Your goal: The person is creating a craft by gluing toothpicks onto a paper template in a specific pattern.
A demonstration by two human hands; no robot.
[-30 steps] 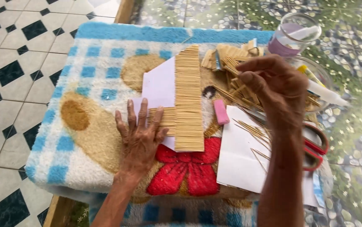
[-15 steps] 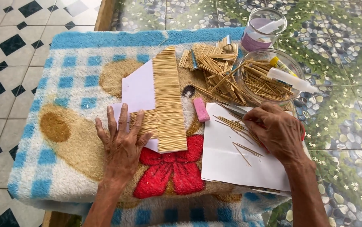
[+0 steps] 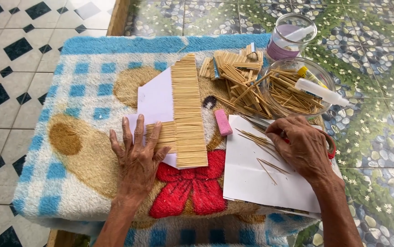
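My left hand (image 3: 137,160) lies flat with fingers spread on a short panel of thin wooden sticks (image 3: 162,136). This panel adjoins a tall mat of glued sticks (image 3: 189,110), which is backed by white paper (image 3: 153,98). My right hand (image 3: 302,146) rests on a white sheet (image 3: 252,183) and covers red-handled scissors (image 3: 330,144), its fingers curled around them near the blades. A few loose sticks (image 3: 252,137) lie on the sheet just left of that hand.
A pink block (image 3: 223,122) lies between the mat and the sheet. Behind are a heap of sticks (image 3: 238,77), a glass bowl (image 3: 297,61) of sticks with a glue tube (image 3: 320,90) across it, and a jar (image 3: 290,36). Everything sits on a blue checked plush blanket (image 3: 82,151); tiled floor surrounds it.
My right hand has come down from the stick pile to the white sheet and settled over the scissors. My left hand has stayed pressed on the stick panel.
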